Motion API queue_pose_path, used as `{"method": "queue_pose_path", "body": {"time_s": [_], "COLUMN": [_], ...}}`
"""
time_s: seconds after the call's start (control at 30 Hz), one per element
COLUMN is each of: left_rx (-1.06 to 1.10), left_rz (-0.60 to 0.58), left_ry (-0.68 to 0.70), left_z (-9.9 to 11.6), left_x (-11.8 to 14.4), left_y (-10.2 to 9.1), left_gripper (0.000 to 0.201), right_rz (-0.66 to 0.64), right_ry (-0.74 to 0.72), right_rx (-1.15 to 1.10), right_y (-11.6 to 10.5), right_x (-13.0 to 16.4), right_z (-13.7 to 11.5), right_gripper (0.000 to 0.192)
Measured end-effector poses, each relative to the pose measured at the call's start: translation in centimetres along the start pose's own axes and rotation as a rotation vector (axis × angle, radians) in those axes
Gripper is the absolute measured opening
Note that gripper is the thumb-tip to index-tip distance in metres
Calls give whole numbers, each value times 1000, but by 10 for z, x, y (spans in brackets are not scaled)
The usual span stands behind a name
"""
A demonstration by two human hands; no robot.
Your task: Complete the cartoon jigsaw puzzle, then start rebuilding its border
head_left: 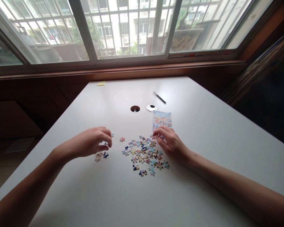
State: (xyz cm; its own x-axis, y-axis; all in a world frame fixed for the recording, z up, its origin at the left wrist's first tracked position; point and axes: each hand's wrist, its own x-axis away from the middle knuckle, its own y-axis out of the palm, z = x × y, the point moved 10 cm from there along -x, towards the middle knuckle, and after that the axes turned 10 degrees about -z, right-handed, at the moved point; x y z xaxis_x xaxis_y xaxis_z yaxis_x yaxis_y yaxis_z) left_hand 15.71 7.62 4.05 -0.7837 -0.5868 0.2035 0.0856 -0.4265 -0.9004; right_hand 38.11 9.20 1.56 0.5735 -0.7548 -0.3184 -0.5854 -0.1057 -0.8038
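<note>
My left hand (96,142) hovers over a small group of jigsaw puzzle pieces (98,157) left of the main pile. Its fingers are curved, with a gap between thumb and fingertips, and I see nothing held in it. A loose pile of small colourful jigsaw pieces (142,151) lies mid-table. At the pile's upper right edge is my right hand (168,142), fingers bent and thumb apart; pieces show in the gap. Whether its fingertips touch a piece is hard to see. One reddish piece (122,139) lies alone between the left hand and the pile.
Beyond my right hand lies a printed picture sheet (162,119). Farther back are a round table hole (135,108), its silver cover (151,108) and a dark pen (159,97). A yellow sticker (101,83) marks the far edge of the white table (85,195), below a barred window.
</note>
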Motion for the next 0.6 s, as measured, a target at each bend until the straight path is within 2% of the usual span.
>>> {"method": "queue_pose_path", "body": {"time_s": [0.1,0.17,0.27,0.37,0.43,0.53,0.6], "left_rx": [-10,-5,-28,-90,-131,-216,-240], "left_rz": [-106,-113,-30,56,84,118,92], "left_ry": [-56,-66,-29,53,21,-116,-156], "left_z": [-15,-12,8,27,19,-12,-25], "left_x": [4,-3,-21,-27,-21,-5,-1], "left_y": [11,20,28,25,16,-2,-3], "left_gripper": [4,4,11,20,22,16,11], "right_rz": [-1,1,0,3,5,0,-1], "right_ry": [2,-2,-5,-3,-2,-1,2], "right_rx": [-3,-1,2,-2,-1,2,3], "right_y": [0,0,0,-1,-1,0,0], "right_x": [0,0,1,1,1,1,1], "right_z": [0,0,0,0,0,-1,-1], "right_gripper": [13,13,13,13,13,13,13]}}
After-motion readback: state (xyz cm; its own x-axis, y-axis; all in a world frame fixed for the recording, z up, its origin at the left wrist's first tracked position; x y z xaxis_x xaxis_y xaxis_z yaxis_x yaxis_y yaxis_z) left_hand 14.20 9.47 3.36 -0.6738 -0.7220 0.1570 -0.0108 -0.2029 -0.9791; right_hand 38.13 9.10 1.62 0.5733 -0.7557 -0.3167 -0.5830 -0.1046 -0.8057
